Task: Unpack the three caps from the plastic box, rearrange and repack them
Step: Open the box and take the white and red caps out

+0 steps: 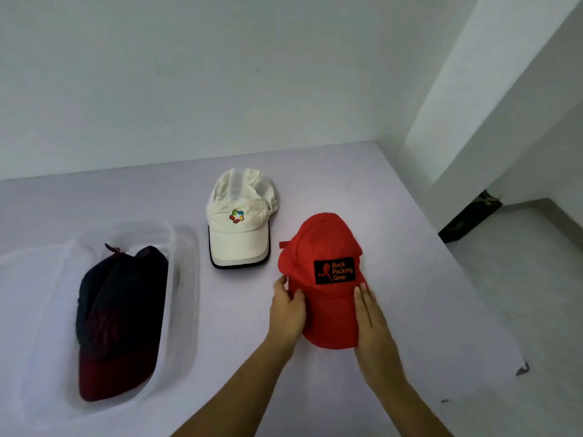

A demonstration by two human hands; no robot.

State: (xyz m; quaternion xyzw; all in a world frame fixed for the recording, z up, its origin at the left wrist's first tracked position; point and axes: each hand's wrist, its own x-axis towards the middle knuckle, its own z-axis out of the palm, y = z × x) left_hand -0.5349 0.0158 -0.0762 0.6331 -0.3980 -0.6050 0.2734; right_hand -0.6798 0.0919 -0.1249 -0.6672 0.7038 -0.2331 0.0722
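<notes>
Well right of the clear plastic box (184, 294), the left hand (287, 310) pinches the red cap (328, 244) at its side; the right hand (373, 323) lays straight fingers along its brim.

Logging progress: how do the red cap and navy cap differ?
The red cap lies on the table, left hand and right hand on it; the navy cap sits in the plastic box, untouched. The red cap bears a black patch; the navy cap has a maroon brim. Both brims face the person.
</notes>
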